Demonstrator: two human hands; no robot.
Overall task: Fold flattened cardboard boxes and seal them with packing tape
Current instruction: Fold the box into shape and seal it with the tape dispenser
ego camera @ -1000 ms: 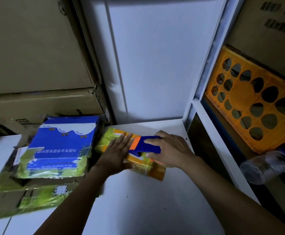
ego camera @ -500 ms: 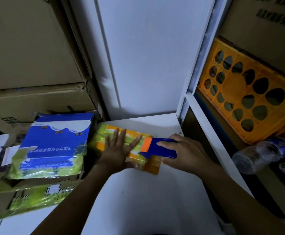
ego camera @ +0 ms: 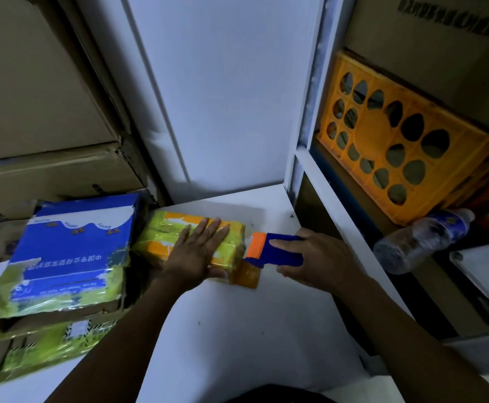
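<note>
Dispenser [ego camera: 275, 251] slid right, white table [ego camera: 237, 330], orange crate [ego camera: 382, 135]

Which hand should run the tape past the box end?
Right: the right hand grips the tape dispenser at the yellow box's right end; the left hand lies flat on top, pinning it.

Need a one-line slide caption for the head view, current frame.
Left hand presses flat on a yellow-green box while the right hand holds a blue-and-orange tape dispenser at its right end.
</note>
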